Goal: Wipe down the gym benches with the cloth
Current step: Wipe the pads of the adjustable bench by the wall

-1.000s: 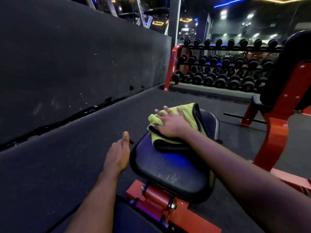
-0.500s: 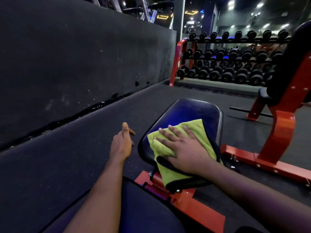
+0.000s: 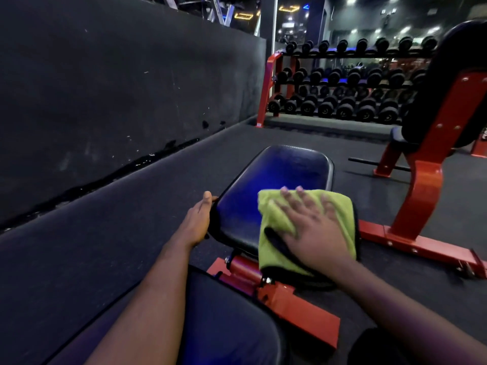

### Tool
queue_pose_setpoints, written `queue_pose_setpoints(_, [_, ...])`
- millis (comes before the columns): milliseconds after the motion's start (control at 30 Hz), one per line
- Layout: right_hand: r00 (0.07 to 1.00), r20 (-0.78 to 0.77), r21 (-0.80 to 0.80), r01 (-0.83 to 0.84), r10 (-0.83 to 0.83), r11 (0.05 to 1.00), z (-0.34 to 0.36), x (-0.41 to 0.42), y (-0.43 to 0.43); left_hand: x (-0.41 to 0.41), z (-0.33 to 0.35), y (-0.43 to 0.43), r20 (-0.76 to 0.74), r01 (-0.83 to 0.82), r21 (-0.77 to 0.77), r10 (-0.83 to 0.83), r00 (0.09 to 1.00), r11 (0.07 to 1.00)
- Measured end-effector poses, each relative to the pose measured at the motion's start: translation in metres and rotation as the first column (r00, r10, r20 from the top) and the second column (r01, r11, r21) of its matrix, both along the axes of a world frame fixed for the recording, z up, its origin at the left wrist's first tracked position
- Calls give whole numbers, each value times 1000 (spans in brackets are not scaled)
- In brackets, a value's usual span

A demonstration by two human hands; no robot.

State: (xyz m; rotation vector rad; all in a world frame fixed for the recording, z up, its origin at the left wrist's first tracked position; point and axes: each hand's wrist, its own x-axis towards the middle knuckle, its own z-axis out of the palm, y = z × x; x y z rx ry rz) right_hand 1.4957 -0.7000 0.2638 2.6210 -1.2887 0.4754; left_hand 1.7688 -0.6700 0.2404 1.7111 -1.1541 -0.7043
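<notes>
A dark padded bench seat (image 3: 279, 177) on a red frame (image 3: 292, 301) lies in front of me. A folded yellow-green cloth (image 3: 340, 209) with a black edge covers the seat's near right part. My right hand (image 3: 313, 233) presses flat on the cloth with fingers spread. My left hand (image 3: 197, 222) rests against the seat's left edge, thumb up; its fingers are hidden behind the pad's side. The bench's longer back pad (image 3: 224, 325) shows at the bottom.
A dark wall (image 3: 118, 88) runs along the left. A red rack of black dumbbells (image 3: 342, 83) stands at the back. Another red-framed bench (image 3: 427, 185) stands to the right, its base rail close to the seat. Dark rubber floor (image 3: 131, 219) lies between.
My right hand has slid the cloth from the seat's near left part over to its right side. My left hand has moved in from the air to the seat's left edge.
</notes>
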Motion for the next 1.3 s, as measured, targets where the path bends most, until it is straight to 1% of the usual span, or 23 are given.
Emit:
queue_pose_setpoints(100, [968, 86, 78, 227, -234, 971, 17, 8, -24, -4, -2, -2, -11, 21, 43, -20, 1000, 999])
queue_pose_setpoints(167, [957, 69, 67, 277, -282, 958, 17, 29, -23, -2, -4, -3, -10, 12, 26, -11, 1000, 1000])
queue_pose_setpoints(200, [965, 49, 37, 258, -260, 965, 13, 38, -15, -1, -6, -3, -4, 6, 17, -6, 1000, 1000])
queue_pose_setpoints(300, [998, 5, -66, 69, -69, 995, -9, 44, 22, 1, -9, -6, -5, 0, 1, 0, 1000, 1000])
queue_pose_setpoints(333, [1000, 3, -72, 21, -20, 997, -15, 39, 29, 1, -8, -7, -9, -1, -4, 1, 1000, 1000])
queue_pose_setpoints(400, [1000, 24, -59, 6, -5, 998, -19, 24, 29, 0, -7, -8, -14, -6, -7, 6, 1000, 1000])
queue_pose_setpoints(500, [988, 88, -13, 131, -129, 991, -4, 14, 3, 2, -7, -10, -15, 10, 5, -10, 1000, 1000])
queue_pose_setpoints(633, [932, 140, 127, 318, -334, 940, 32, 21, -64, 4, -10, -12, -24, 12, -19, -12, 1000, 1000])
queue_pose_setpoints(733, [898, 161, 187, 380, -410, 906, 60, 34, -118, 5, -8, -14, -43, 26, -26, -27, 999, 999])
queue_pose_setpoints(800, [904, 107, 195, 390, -415, 900, 73, 52, -142, 7, -9, -16, -27, 39, -51, -41, 999, 998])
queue_pose_setpoints(867, [930, 39, 191, 352, -365, 916, 82, 73, -153, 9, -9, -22, 1, 5, -93, -5, 1000, 996])
queue_pose_setpoints(900, [948, 12, 188, 310, -317, 932, 83, 82, -152, 9, -8, -23, 21, -36, -116, 38, 999, 993])
queue_pose_setpoints(1000, [988, -71, 161, 146, -136, 976, 72, 104, -135, 13, -8, -23, 43, -172, -183, 183, 982, 968])
queue_pose_setpoints(1067, [994, -105, 160, 46, -30, 986, 63, 115, -112, 14, -7, -21, 19, -217, -212, 226, 974, 953])
queue_pose_setpoints(1133, [992, -112, 152, -40, 57, 988, 52, 124, -82, 14, -7, -22, 0, -218, -241, 225, 974, 946])
queue_pose_setpoints(1233, [981, -108, 80, -154, 162, 985, 26, 124, -35, 14, -6, -22, -18, -190, -261, 193, 981, 946])
queue_pose_setpoints(1300, [982, -64, 30, -178, 179, 984, 8, 111, -11, 16, -7, -24, -15, -154, -241, 155, 988, 958])
